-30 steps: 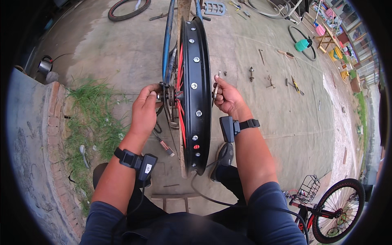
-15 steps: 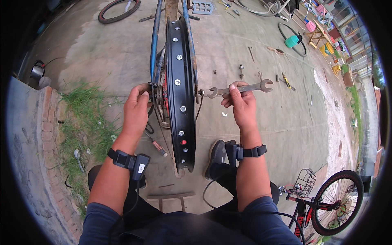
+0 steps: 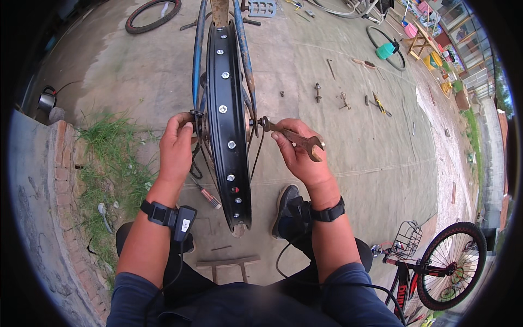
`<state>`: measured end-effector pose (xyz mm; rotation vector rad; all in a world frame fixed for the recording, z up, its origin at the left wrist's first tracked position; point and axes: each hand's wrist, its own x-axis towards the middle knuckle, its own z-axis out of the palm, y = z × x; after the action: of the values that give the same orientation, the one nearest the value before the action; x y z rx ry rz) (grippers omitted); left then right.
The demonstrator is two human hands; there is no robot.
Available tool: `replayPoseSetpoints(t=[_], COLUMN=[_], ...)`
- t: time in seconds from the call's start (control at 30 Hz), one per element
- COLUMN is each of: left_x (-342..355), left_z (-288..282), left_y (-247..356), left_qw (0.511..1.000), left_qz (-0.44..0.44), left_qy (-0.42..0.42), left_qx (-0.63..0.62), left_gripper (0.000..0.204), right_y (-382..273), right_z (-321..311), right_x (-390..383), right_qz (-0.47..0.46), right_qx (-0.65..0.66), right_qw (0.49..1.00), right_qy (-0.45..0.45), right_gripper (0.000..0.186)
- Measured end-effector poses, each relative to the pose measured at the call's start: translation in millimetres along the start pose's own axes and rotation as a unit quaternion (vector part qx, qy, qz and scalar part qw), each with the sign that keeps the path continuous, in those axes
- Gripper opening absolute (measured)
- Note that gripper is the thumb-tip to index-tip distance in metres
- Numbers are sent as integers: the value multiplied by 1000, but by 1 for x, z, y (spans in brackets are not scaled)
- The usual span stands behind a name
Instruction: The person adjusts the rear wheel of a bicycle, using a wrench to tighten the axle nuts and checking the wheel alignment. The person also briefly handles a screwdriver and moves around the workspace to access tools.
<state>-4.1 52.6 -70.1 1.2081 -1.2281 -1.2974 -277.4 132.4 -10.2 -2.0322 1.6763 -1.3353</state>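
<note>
A black wheel rim (image 3: 227, 128) with silver studs stands upright between the rusty blue fork tubes (image 3: 198, 71) of a bicycle frame. My left hand (image 3: 175, 147) is closed at the dark axle fitting (image 3: 197, 115) on the rim's left side; its fingertips are partly hidden. My right hand (image 3: 299, 152) grips a rusty open-ended wrench (image 3: 305, 140), whose far end meets the nut (image 3: 265, 122) on the right axle end. A chain (image 3: 196, 171) hangs beside the rim, and a red-handled tool (image 3: 207, 196) lies below it.
Pliers (image 3: 381, 105) and loose hardware (image 3: 318, 92) lie on the green sheet (image 3: 370, 174) to the right. Another bicycle (image 3: 452, 264) is at lower right, a loose tire (image 3: 152, 27) upper left. A concrete ledge (image 3: 35, 207) and grass border the left side.
My right hand lifted the wrench sideways from the axle, then swung it back leftward and angled it onto the right nut. The rim appears farther left in the picture.
</note>
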Motion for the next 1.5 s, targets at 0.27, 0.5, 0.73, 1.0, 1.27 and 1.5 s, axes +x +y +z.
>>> replayPoseSetpoints(t=[0.27, 0.5, 0.73, 1.0, 1.27, 1.5], left_x=[-3, -5, -4, -7, -4, -3], left_z=[-3, 5, 1, 5, 4, 3], left_y=[2, 12, 7, 14, 9, 7], left_qw=[1000, 1000, 999, 1000, 998, 998], left_qz=[15, -26, -30, -21, -36, -35], left_qy=[3, 3, 11, 14, 18, 19], left_qx=[22, 17, -14, -15, -45, -41], left_gripper=[26, 27, 25, 24, 25, 25], right_y=[13, 91, 99, 22, 17, -4], right_z=[9, 48, 52, 13, 32, 27], right_x=[48, 70, -13, -20, -39, -19], right_qz=[60, 494, 466, 245, 130, 2], right_qx=[46, 390, 519, 316, 174, -4], right_qw=[993, 771, 709, 907, 970, 994], right_qy=[-95, -99, 100, 136, 109, 106], right_gripper=[25, 27, 25, 26, 18, 16])
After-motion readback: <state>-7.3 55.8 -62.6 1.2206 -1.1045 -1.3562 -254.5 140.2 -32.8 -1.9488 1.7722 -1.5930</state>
